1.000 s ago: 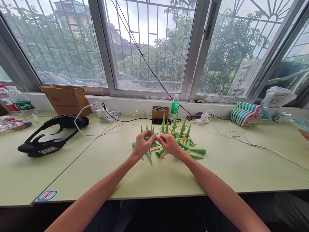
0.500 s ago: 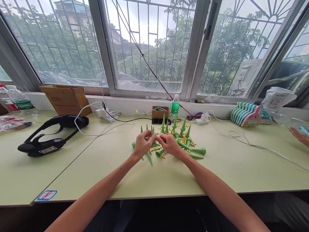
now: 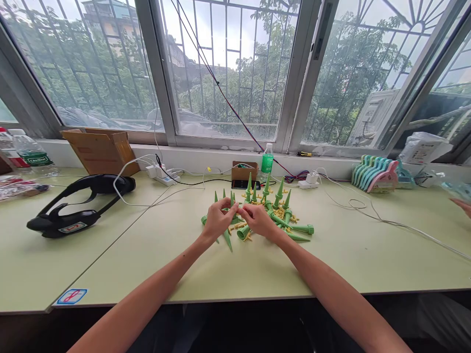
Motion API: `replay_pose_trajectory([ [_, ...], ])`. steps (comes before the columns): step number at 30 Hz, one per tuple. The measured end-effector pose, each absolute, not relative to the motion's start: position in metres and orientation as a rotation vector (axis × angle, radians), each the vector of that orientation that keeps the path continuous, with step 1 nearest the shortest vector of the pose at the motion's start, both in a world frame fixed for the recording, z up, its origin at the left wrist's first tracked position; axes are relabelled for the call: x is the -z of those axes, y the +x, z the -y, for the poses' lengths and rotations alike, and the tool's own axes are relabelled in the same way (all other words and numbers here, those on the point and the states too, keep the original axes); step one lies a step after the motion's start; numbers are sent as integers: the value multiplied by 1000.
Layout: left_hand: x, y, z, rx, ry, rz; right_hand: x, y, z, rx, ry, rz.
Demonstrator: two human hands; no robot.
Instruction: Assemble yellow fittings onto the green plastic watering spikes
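- We see the left hand (image 3: 218, 218) and right hand (image 3: 258, 219) meeting at the centre of the frame, fingers and thumbs pinched together; what lies between the fingertips is too small and hidden to tell.
- Our green cones (image 3: 278, 197) spread around and behind both hands at the centre, some upright, some lying down; yellow pieces (image 3: 281, 214) are scattered among them.
- The hands hide part of this pile from us, and a lying cone (image 3: 303, 229) points out past the right hand.
- Behind the pile, towards the upper centre, we find a small brown box (image 3: 245, 171), a dark phone (image 3: 240, 185) before it, and a green-labelled bottle (image 3: 267, 162).
- At the left of the frame we have a black headset (image 3: 81, 223), a cardboard box (image 3: 101, 154) and clear bottles (image 3: 35, 154).
- On the right, child-size hangers (image 3: 375, 174) stand in a row, and a white cable (image 3: 408, 227) runs to the right edge.
- Compared with half a second ago, we notice a co-worker's hand (image 3: 464, 208) and clear plastic wrapping (image 3: 456, 190) drawn nearer the right edge; our own hands and the cones look unmoved.
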State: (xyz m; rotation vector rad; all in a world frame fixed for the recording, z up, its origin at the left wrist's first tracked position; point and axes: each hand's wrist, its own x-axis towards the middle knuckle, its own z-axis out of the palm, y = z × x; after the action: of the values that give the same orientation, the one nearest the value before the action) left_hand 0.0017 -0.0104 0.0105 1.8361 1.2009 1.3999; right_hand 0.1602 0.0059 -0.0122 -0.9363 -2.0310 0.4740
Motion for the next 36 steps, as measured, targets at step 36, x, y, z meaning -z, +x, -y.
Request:
replay_pose_trajectory([
  [36, -14, 3, 15, -1383, 1892, -1247, 13, 159, -5, -484, -918, 2066],
])
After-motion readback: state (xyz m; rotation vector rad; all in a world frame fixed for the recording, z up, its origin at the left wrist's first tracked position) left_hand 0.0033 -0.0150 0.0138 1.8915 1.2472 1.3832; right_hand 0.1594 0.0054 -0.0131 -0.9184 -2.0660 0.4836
